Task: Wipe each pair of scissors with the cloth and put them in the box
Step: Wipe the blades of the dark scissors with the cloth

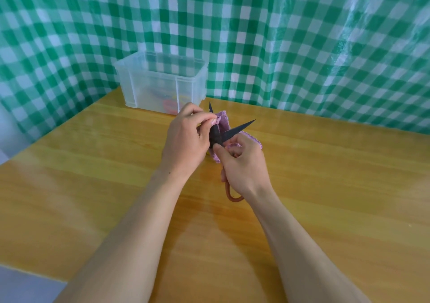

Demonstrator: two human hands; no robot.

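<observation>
A pair of scissors (pixel 237 129) with dark blades spread wide and a reddish-brown handle loop is held over the wooden table (pixel 325 186). My right hand (pixel 244 163) grips it near the pivot, and the handle loop pokes out below my wrist. My left hand (pixel 186 139) pinches a purple cloth (pixel 224 122) around the left blade, whose tip sticks up above my fingers. More of the cloth shows under and beside my right hand. A clear plastic box (pixel 160 81) stands behind my hands, with coloured scissors handles showing dimly through its wall.
A green and white checked sheet (pixel 302 46) hangs behind the table. The table's left edge runs diagonally from the box toward the lower left.
</observation>
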